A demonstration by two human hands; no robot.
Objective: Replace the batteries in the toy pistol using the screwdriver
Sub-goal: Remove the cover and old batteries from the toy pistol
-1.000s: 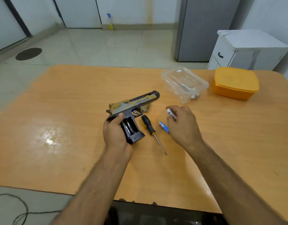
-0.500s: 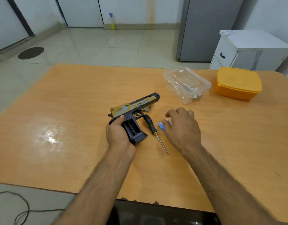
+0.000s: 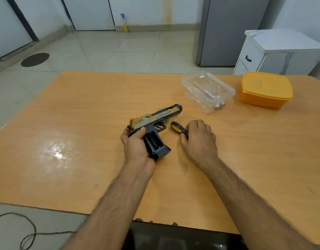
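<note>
Small metal parts in clear container [image 3: 207, 91]

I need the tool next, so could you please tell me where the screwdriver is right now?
In the head view, the screwdriver lies on the table just right of the toy pistol, its handle under the right hand.
</note>
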